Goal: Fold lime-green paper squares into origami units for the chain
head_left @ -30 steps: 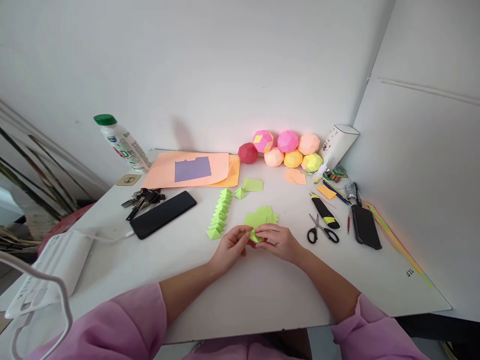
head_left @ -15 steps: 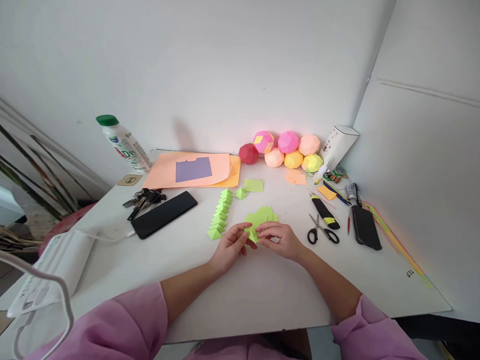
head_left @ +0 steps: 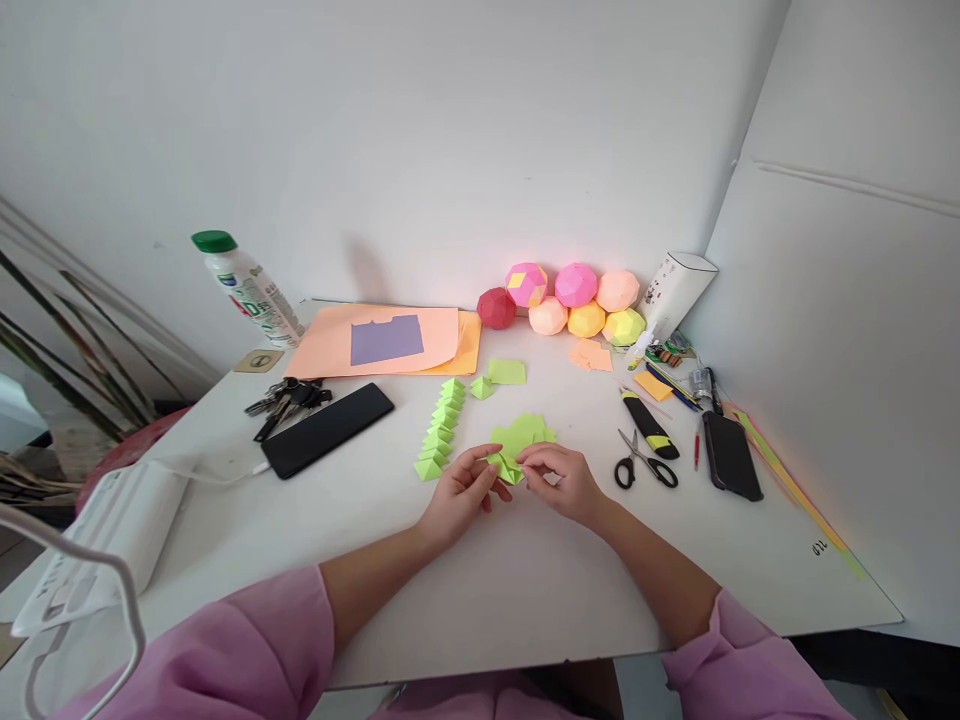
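Both hands are working a small green paper piece (head_left: 508,468), creased and pointy, kinda like a little folded wedge. The left hand (head_left: 459,494) has its fingers pinched on the piece's left edge, and the right hand (head_left: 564,482) has its fingers closed on the right side, so the paper sits right between the two sets of fingertips, low over the smooth white counter (head_left: 480,590). Just behind it there's a loose pile of flat green squares (head_left: 525,432), and to the left a neat row of folded green triangles (head_left: 441,428), all matte paper. Further back sit faceted paper balls (head_left: 574,300) in pink, peach and yellow. Black-handled scissors (head_left: 645,464) lie to the right of the hands.
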Motion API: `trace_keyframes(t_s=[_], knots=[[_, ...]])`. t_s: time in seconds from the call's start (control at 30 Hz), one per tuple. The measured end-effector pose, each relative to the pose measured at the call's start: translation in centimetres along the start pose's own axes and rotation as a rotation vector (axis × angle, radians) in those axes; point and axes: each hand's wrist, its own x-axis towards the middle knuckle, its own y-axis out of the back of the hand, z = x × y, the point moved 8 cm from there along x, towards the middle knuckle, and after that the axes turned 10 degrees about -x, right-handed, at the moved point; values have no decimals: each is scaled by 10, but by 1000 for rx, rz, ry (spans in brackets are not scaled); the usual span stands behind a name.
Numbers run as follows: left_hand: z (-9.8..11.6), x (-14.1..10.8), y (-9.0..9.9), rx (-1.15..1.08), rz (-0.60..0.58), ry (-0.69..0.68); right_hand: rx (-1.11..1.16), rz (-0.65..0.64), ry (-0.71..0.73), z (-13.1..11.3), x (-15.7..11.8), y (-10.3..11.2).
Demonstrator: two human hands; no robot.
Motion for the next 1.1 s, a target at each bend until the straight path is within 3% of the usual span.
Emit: trace_keyframes(t_s=[0.47,0.6,0.83,1.1], knots=[[1,0,1,25,39,50,-118,-50,242,-15,-3,-5],[-3,-2,-2,18,-43,45,-132,11,233,-16,-2,0],[-11,0,-3,122,-75,41,-75,32,164,-11,0,2],[-1,-4,-4,44,-74,46,-112,41,220,-20,-1,4]])
